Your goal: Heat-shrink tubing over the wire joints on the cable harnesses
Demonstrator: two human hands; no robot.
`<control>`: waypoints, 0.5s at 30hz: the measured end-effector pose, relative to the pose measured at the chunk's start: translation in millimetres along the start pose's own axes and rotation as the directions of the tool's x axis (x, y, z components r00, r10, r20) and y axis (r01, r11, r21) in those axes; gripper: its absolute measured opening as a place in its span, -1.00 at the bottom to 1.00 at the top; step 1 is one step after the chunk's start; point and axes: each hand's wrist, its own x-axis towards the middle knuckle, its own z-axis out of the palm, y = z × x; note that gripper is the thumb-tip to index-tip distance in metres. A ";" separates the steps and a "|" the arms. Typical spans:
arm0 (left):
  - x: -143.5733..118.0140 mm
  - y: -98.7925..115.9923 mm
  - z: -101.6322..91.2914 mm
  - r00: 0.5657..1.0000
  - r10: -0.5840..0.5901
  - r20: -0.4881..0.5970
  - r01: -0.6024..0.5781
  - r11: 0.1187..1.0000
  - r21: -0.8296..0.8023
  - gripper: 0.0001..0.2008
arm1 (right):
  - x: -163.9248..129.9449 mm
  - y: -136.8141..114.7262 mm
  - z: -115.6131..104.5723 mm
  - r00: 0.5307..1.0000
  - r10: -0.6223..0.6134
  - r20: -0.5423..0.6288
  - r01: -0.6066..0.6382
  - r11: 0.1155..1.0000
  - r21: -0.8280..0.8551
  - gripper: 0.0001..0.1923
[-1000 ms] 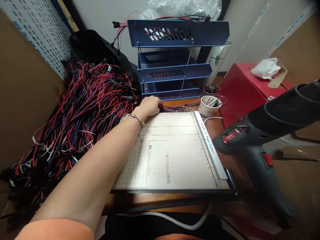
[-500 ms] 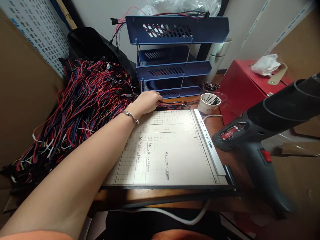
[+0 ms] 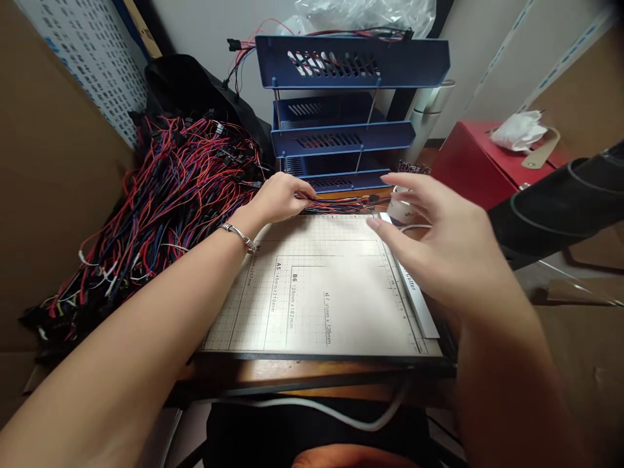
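My left hand (image 3: 285, 197) reaches to the far edge of the paper cutter board (image 3: 312, 305). Its fingers are closed around the left end of a bundle of thin red and black wires (image 3: 351, 204) lying behind the board. The fingertips are partly hidden. My right hand (image 3: 439, 240) hovers over the right side of the board, slightly blurred. Its thumb and fingers are spread apart with nothing between them, short of the wires' right end. Behind its fingers a white cup (image 3: 400, 209) is partly covered.
A heap of red, blue and black wires (image 3: 190, 175) lies at left. A blue tiered tray (image 3: 351, 62) stands at the back. On the right are a red box (image 3: 468, 153) and the dark barrel of a heat gun (image 3: 550, 201). A white cable (image 3: 341, 422) hangs in front.
My right hand has come into view from the right, over the cutter and in front of the heat gun. My left hand stays at the wires. The view has shifted slightly.
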 end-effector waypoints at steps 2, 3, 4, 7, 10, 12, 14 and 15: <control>-2.1 5.5 -3.8 1.000 0.011 -0.010 -0.011 0.998 -0.060 -0.77 | 5.4 2.9 8.9 0.999 0.043 0.025 -0.041 0.997 -0.070 -0.38; -3.3 8.6 -5.6 1.000 0.018 -0.015 -0.019 0.996 -0.084 -0.77 | 7.0 3.2 12.3 0.997 0.071 0.038 -0.067 0.994 -0.088 -0.39; -4.4 12.1 -7.4 0.999 0.026 -0.019 -0.028 0.994 -0.106 -0.77 | 7.7 2.9 15.0 0.994 0.101 0.039 -0.098 0.992 -0.083 -0.43; -8.0 24.7 -11.4 0.998 0.054 -0.021 -0.057 0.986 -0.158 -0.79 | 5.3 0.1 20.1 0.987 0.152 0.057 -0.156 0.985 0.077 -0.65; -13.3 41.9 -10.5 0.998 0.041 -0.047 -0.052 0.963 -0.265 -0.81 | -1.6 -4.5 23.6 0.987 0.162 0.008 -0.157 0.940 0.301 -0.71; -21.0 56.3 -6.2 0.998 0.004 -0.070 -0.028 0.939 -0.343 -0.83 | -7.9 -8.6 25.5 0.974 0.210 -0.090 -0.154 0.896 0.417 -0.72; -35.4 72.2 0.7 0.993 -0.036 -0.108 -0.007 0.927 -0.375 -0.84 | -15.9 -13.6 26.8 0.944 0.275 -0.180 -0.157 0.859 0.487 -0.74; -45.7 80.6 4.9 0.988 -0.065 -0.142 0.005 0.922 -0.387 -0.79 | -20.7 -16.2 27.2 0.930 0.301 -0.213 -0.161 0.850 0.501 -0.74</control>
